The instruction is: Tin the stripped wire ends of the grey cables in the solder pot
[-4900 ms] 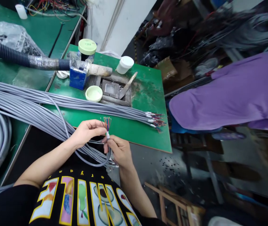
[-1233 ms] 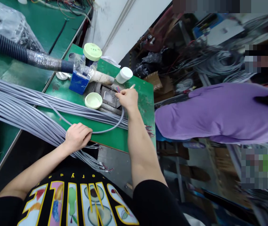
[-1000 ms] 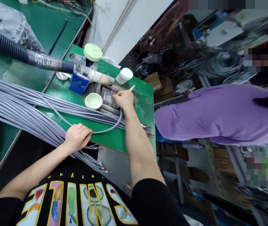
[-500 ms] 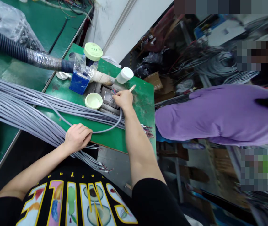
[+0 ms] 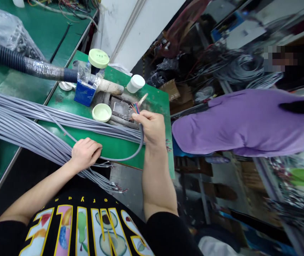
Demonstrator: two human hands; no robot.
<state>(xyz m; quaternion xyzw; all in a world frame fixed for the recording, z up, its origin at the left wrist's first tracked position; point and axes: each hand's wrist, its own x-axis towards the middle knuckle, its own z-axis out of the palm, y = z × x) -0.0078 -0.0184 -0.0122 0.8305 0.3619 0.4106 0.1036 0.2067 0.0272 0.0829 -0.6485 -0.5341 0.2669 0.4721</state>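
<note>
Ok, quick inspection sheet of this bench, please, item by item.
surface: green bench top, scuffed and stained.
job's things: grey cable with fanned coloured wire ends.
clutter: blue box, pale green dish, white jar, corrugated hose.
hands: left hand lies on the grey cable bundle; right hand grips the grey cable near its wire ends.
cables: bundle runs across the bench, stripped ends hanging past its edge.
surroundings: person in purple top; coiled grey cable behind, blurred.

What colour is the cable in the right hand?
The cable is grey, its end wires multicoloured; best in the head view.
</note>
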